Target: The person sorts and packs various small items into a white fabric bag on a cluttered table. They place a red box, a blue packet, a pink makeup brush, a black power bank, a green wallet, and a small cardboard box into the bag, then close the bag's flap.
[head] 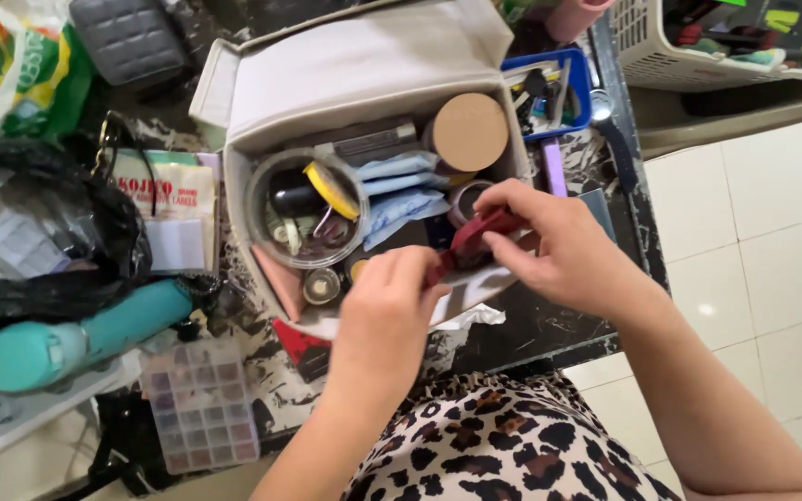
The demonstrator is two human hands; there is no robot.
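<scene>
Both hands meet just above the front edge of the open beige fabric storage box (364, 70) on the dark, paint-flecked table (549, 325). The left hand (387, 311) pinches one end of a small, glossy red strap-like object (471, 239), and the right hand (559, 246) is closed around its other end. The object is out of the box and held over it, not set down anywhere. It looks curved and folded; its exact kind is unclear. Inside the box sit 1 clear round plastic container (306, 209) and 1 round tan-lidded jar (470, 132).
</scene>
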